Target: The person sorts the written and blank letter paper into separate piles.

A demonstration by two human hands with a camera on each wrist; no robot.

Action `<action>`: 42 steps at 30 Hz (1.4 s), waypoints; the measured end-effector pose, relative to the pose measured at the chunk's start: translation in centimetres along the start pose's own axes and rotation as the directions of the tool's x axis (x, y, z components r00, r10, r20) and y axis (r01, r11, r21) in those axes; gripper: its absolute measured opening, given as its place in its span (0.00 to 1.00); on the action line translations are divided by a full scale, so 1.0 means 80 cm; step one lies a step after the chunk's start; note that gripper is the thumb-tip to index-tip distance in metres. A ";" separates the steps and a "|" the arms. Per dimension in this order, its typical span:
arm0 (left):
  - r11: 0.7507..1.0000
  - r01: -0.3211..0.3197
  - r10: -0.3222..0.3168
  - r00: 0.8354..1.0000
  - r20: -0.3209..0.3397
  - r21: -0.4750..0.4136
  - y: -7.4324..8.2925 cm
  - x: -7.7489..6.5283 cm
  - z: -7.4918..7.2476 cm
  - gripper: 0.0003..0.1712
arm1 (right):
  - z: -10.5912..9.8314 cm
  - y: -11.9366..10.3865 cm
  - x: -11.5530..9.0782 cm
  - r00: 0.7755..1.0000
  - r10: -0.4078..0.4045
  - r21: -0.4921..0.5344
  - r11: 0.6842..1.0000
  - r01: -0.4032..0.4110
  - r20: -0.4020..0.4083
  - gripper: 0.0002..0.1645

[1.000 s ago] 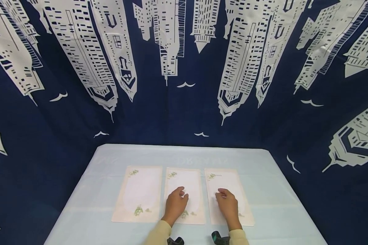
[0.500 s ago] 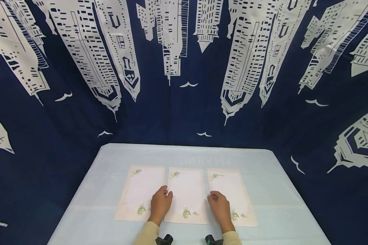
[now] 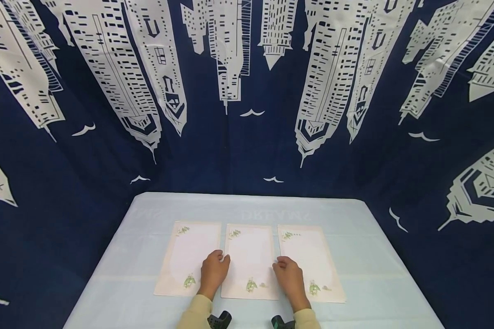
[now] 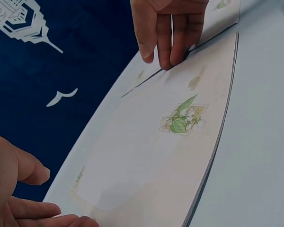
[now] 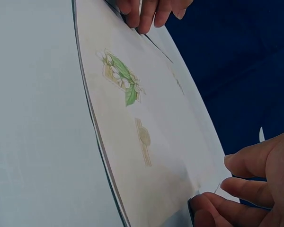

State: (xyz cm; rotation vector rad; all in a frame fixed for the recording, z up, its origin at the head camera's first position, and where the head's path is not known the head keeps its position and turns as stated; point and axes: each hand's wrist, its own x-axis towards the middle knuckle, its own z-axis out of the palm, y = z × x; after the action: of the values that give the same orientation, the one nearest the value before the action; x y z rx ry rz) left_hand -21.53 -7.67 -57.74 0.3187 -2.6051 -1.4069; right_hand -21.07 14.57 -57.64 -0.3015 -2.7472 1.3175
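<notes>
A pale sheet of paper (image 3: 250, 256) with printed green leaves and white flowers lies in the middle of a row of three. At its left edge is my left hand (image 3: 215, 272), its fingertips (image 5: 144, 23) touching the edge in the right wrist view. My right hand (image 3: 290, 276) is at the opposite edge, fingertips (image 4: 165, 59) right against it. Both thumbs stand apart from the fingers, and the sheet lies between the two hands. The left sheet (image 3: 189, 256) is partly covered by my left hand, and the right sheet (image 3: 313, 260) lies beside my right hand.
The sheets lie on a table with a pale blue cloth (image 3: 119, 274). A dark blue curtain (image 3: 206, 169) with white skyline prints hangs behind and at the sides. Dark devices sit at both wrists, such as the left one (image 3: 220, 320).
Both hands have moved left, off the faces of the middle and right sheets, to the two side edges of the middle sheet. The right hand has shifted slightly further left since half a second ago.
</notes>
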 end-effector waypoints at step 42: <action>0.917 0.134 -0.092 0.988 0.128 -0.375 -0.012 0.003 -0.020 0.15 | -0.006 0.003 0.008 0.969 0.162 0.407 0.885 -0.227 0.187 0.17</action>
State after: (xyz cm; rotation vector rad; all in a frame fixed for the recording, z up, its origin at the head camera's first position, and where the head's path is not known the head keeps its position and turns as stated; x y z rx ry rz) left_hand -21.28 -9.49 -57.64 0.3503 -2.3447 -1.9792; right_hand -21.58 15.22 -57.51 -0.4698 -2.4898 2.0201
